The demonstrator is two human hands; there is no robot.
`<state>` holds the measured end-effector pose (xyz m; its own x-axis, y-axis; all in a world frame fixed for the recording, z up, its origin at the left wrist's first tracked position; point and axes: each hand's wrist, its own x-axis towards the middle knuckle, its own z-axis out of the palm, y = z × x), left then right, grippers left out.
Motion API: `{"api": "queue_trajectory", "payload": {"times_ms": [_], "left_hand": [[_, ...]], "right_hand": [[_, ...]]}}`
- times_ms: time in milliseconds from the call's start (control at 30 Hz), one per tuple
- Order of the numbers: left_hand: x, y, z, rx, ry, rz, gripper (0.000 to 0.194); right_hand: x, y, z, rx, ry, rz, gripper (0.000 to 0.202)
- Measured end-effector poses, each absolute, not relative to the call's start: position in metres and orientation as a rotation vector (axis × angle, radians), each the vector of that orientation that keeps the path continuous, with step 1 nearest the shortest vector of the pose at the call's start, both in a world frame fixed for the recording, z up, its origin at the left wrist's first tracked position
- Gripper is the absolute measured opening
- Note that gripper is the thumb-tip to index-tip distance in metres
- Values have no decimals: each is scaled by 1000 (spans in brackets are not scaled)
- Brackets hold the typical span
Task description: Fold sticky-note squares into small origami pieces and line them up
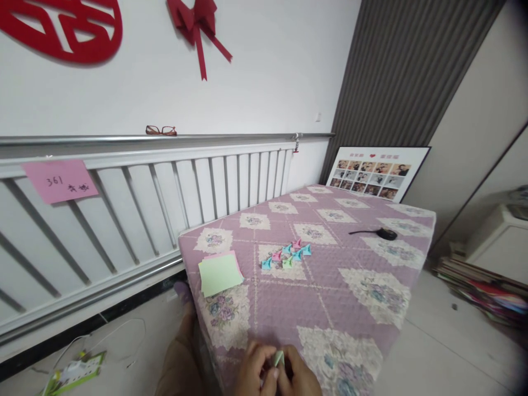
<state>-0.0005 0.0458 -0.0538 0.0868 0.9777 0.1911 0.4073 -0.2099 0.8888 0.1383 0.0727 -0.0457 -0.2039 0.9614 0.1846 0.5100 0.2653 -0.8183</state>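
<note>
At the near edge of the purple patterned tablecloth (297,308), my left hand (254,369) and my right hand (300,375) are close together. Between their fingers they pinch a small piece of folded light green paper (279,359); its lower part is hidden by the fingers. Farther up the cloth stands a group of several small folded paper figures (287,254) in blue, pink and green. To their left lies a stack of paper sheets (220,275), pale green on top, with pink edges showing underneath.
A black round object with a thin handle (386,234) lies on the table's right side. A white radiator (136,203) runs along the wall, with glasses (161,130) on the pipe above. A framed photo board (377,173) leans behind the table. On the floor is a power strip (78,374).
</note>
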Motion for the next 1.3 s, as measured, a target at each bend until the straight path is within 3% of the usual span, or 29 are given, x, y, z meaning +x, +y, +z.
{"api": "queue_trajectory", "payload": {"times_ms": [167, 433, 733, 900, 1300], "left_hand": [[6, 37, -46, 1619, 1485, 997, 68], [10, 39, -17, 1668, 1625, 973, 27], [-2, 41, -7, 1742, 1762, 664, 30], [-4, 43, -5, 1702, 1705, 688, 26], [-5, 45, -14, 1608, 1646, 778, 24]], "right_hand": [[134, 69, -29, -1360, -1758, 880, 18], [132, 59, -15, -1326, -1862, 828, 15], [139, 62, -24, -1171, -2071, 488, 3], [147, 63, -31, -978, -2270, 201, 12], [157, 64, -28, -865, -2444, 122, 29]]}}
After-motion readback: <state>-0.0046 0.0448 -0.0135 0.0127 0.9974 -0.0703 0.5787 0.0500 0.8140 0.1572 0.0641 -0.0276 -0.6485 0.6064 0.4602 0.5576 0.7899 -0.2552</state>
